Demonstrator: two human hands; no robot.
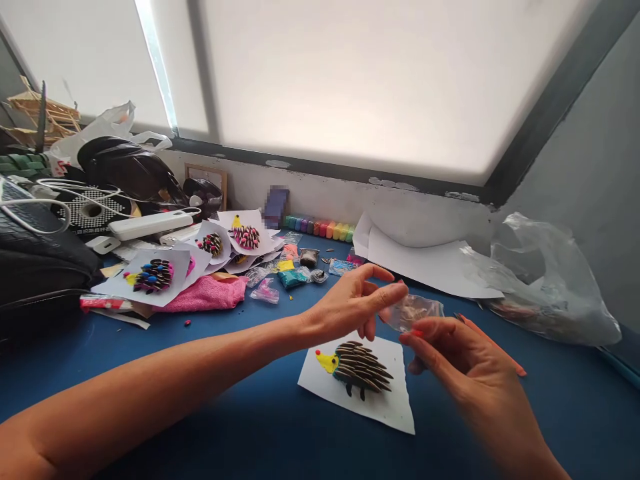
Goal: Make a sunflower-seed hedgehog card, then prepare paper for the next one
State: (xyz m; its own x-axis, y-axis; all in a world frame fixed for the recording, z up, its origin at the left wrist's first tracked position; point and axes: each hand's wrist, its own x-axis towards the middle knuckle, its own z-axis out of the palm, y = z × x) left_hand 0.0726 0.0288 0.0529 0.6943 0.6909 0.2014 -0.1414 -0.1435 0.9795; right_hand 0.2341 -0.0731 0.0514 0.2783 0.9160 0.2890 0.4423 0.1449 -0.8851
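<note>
Stretched across the blue table (260, 427), the left forearm (165, 387) is seen nearest the camera. Beyond it, a hedgehog figure (363, 368) is laid on a sheet of white paper (390, 415), its yellow snout turned toward the sheet's left edge. Over the sheet's far right corner, a small clear bag (414, 310) is pinched between the thumb and fingers of the right hand (467, 360); the left hand (345, 303) is held at the bag's other end, thumb and forefinger parted, and whether the film is gripped there cannot be told. Should the bag be tipped or let slip, its brownish contents could be scattered over the figure. Toward the table's left, characters are printed on a black perforated disc (75, 213), too small to be read; no brand can be made out. Along the far edge, a row of coloured blocks (320, 228) is set out.
</note>
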